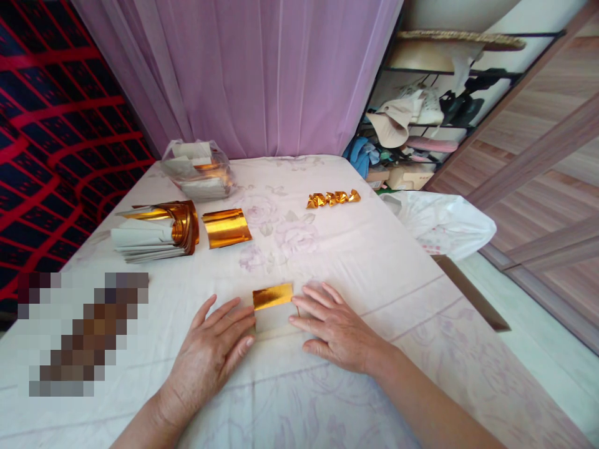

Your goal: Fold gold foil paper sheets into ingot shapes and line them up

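Note:
A small sheet of gold foil paper lies on the table in front of me, its far part shiny gold and its near part white. My left hand rests at the sheet's left edge, fingers spread and palm down. On the other side, the fingertips of my right hand touch the right edge, also stretched out. Farther off lies a flat stack of gold sheets. Left of it is a thick bundle of curled gold and white papers. Several folded gold foil pieces sit in a row at the back right.
A clear plastic bag of more papers stands at the table's back left. The floral tablecloth covers the table. A purple curtain hangs behind, a shelf rack with shoes stands right, and a white bag is beside the table.

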Tool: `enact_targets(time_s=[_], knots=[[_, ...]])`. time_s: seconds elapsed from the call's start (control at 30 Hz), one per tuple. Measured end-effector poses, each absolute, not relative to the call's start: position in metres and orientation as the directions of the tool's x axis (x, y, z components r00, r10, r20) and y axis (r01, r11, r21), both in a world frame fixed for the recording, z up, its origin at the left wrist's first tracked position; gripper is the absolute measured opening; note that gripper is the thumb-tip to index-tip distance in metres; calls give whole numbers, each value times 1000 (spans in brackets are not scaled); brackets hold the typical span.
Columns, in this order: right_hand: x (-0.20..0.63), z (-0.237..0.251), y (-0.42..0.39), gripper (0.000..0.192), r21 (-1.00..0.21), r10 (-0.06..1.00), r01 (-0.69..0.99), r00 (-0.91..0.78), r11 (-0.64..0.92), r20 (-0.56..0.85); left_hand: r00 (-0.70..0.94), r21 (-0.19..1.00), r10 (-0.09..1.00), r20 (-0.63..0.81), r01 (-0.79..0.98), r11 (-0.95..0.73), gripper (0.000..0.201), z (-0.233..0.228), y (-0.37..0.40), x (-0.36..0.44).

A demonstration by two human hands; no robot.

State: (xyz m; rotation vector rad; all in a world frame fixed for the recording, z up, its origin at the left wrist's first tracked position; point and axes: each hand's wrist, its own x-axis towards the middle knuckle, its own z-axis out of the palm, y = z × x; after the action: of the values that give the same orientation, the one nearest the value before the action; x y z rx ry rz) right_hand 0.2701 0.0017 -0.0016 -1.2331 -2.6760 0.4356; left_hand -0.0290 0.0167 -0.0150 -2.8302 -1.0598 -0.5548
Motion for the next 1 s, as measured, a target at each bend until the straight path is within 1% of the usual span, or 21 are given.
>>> enact_targets(time_s=[0.13,0.23,0.33,0.43,0.53,0.63,0.83,0.9,1.0], knots=[[268,-7,1,39,-288,748,697,-650,656,131,694,-3,606,389,659,-752,41,-16,18,-23],[267,-9,0,37,-273,731,679,-649,681,209,720,-22,590,365,640,-768,40,-19,17,-21],[268,-13,2,35,-276,721,666,-627,693,295,728,-14,591,347,634,-773,38,-21,16,-21],[270,-19,5,32,-296,739,683,-559,667,375,725,9,595,347,632,-775,37,-22,16,-21],[271,-26,9,30,-320,798,754,-426,574,427,719,37,600,351,629,-776,35,-21,16,-20],[268,-30,11,27,-322,833,801,-353,504,426,710,61,606,360,630,-774,33,-21,16,-19],[260,-31,18,34,-304,846,809,-389,503,364,711,68,596,374,620,-782,33,-22,15,-18],[258,-31,24,37,-319,855,808,-389,495,343,706,79,596,381,618,-782,32,-21,15,-18],[256,-33,31,36,-361,870,802,-368,476,329,696,104,601,393,616,-781,30,-21,14,-17]])
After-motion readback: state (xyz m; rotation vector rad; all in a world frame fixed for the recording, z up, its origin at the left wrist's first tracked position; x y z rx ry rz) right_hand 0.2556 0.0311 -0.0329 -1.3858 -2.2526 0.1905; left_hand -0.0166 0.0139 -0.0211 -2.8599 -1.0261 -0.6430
